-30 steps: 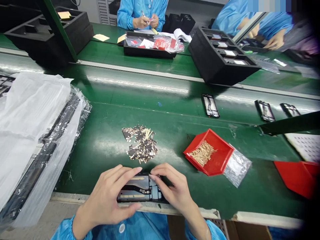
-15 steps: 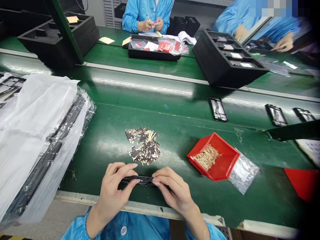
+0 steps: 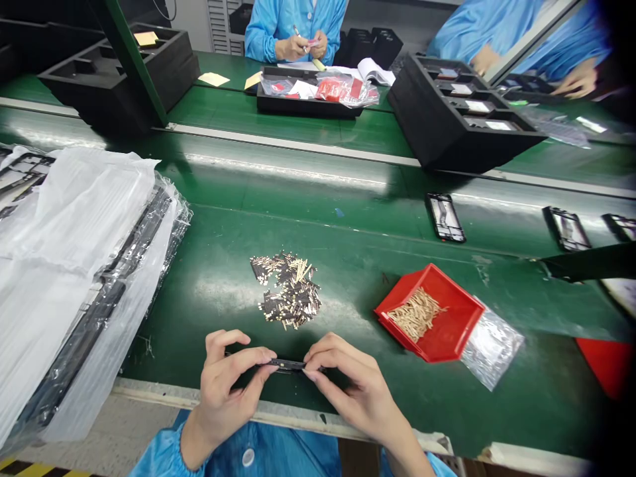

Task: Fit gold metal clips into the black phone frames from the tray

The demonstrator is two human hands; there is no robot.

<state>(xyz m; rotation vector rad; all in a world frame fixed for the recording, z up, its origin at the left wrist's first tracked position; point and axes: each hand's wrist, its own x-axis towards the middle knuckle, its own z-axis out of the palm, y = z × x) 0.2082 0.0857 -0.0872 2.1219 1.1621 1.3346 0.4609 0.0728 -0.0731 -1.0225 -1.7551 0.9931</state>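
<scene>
Both my hands grip a dark phone frame (image 3: 288, 364) just above the near edge of the green bench; it is turned edge-on to me. My left hand (image 3: 226, 387) pinches its left end between thumb and fingers. My right hand (image 3: 348, 387) pinches its right end. Just beyond the hands lies a loose heap of small gold and black strip parts (image 3: 288, 290). To the right stands a red bin (image 3: 431, 313) with thin gold parts in it.
A stack of black frames under clear plastic wrap (image 3: 74, 265) fills the left. A small plastic bag (image 3: 491, 346) lies by the bin. Phone frames (image 3: 446, 216) ride the belt. Black foam trays (image 3: 462, 119) stand behind. Other people in blue sleeves (image 3: 298, 33) work opposite.
The phone frame lay flat and face-up in my hands; it has been tilted up so only its thin edge shows. My fingers now pinch its ends. The belt's frames shifted right.
</scene>
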